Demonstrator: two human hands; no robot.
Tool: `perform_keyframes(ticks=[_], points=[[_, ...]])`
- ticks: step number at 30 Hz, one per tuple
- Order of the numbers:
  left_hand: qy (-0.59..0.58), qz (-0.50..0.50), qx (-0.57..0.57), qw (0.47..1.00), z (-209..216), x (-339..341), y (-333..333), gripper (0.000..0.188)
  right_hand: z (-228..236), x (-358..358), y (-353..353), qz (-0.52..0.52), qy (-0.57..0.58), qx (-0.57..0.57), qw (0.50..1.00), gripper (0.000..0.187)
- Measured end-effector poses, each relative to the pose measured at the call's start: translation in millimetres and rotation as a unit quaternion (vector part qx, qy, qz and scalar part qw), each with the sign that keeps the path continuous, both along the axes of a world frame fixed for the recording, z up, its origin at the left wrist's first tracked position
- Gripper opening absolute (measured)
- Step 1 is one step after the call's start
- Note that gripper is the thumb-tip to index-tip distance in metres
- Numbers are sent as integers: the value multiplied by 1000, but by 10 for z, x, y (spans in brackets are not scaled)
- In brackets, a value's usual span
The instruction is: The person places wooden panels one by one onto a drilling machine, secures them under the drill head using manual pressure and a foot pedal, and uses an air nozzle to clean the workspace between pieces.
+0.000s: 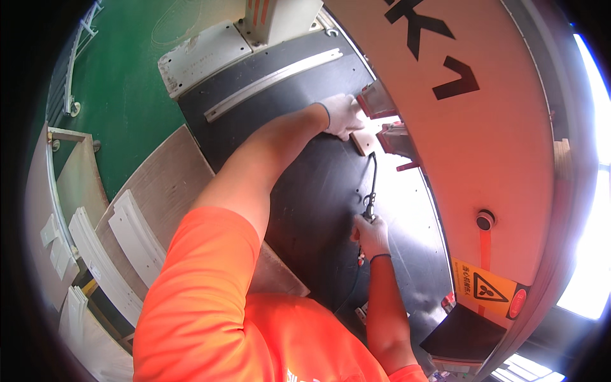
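Observation:
My right hand [372, 235], in a white glove, is closed round an air blow gun [370, 205]. The gun's thin dark nozzle bends away from me, and its tip is beside a small pale flat piece [364, 142] with a hole in it. A thin hose trails below the grip. My left hand [344, 116], also gloved, reaches far across the black worktop [305, 210] with its fingers curled on the pale piece. Part of the piece is hidden under those fingers and beside the red-edged machine blocks [377, 102].
A large machine housing [471, 159] with a round black knob [485, 219] overhangs the right side. One long white strip [273, 84] lies on the worktop; other white strips [137, 239] rest on a board at left. An open-ended wrench [331, 32] lies at the far edge.

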State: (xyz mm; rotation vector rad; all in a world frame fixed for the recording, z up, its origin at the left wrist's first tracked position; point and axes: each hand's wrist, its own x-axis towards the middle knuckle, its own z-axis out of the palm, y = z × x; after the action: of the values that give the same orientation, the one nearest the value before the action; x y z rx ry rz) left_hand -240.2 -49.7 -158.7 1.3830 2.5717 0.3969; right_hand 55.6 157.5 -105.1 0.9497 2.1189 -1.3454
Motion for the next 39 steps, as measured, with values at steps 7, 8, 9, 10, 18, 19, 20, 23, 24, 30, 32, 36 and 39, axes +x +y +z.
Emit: perform_keyframes(ticks=[7,8,9,10,18,19,20,23,24,30,32,36,39], points=[[-28,21,-16,999,-52,-159,70,56,11,-75,-3,16,16,-12,1000,19],[-11,21,-7,1000,-107,-146,47,54,3,-66,9,17,17,-21,999,19],[10,15,2,1000,-72,-161,42,52,11,-74,6,12,16,-12,1000,21],[-10,25,-7,1000,-26,-164,48,55,24,-73,-4,8,16,-4,1000,22],[51,277,215,935,-345,708,-225,109,268,687,-175,-58,76,-15,995,42],[60,328,222,916,-468,874,-263,105,332,917,-247,-61,99,-34,993,48],[77,367,247,893,-565,1055,-295,98,485,1126,-342,-86,99,-52,990,47],[119,399,311,854,-721,1599,-481,79,1122,1505,-656,-143,117,-99,978,44],[118,393,304,859,-741,1766,-547,73,1282,1584,-724,-156,127,-116,973,43],[138,346,271,888,-636,2318,-639,69,1850,1514,-981,-174,212,-210,938,40],[139,339,262,893,-621,2398,-639,69,1899,1429,-1005,-214,197,-262,920,45],[133,333,251,899,-618,2548,-699,67,1952,1380,-1134,-256,212,-388,859,53],[136,329,251,900,-625,2652,-713,65,1864,1378,-1120,-244,252,-421,836,51]])
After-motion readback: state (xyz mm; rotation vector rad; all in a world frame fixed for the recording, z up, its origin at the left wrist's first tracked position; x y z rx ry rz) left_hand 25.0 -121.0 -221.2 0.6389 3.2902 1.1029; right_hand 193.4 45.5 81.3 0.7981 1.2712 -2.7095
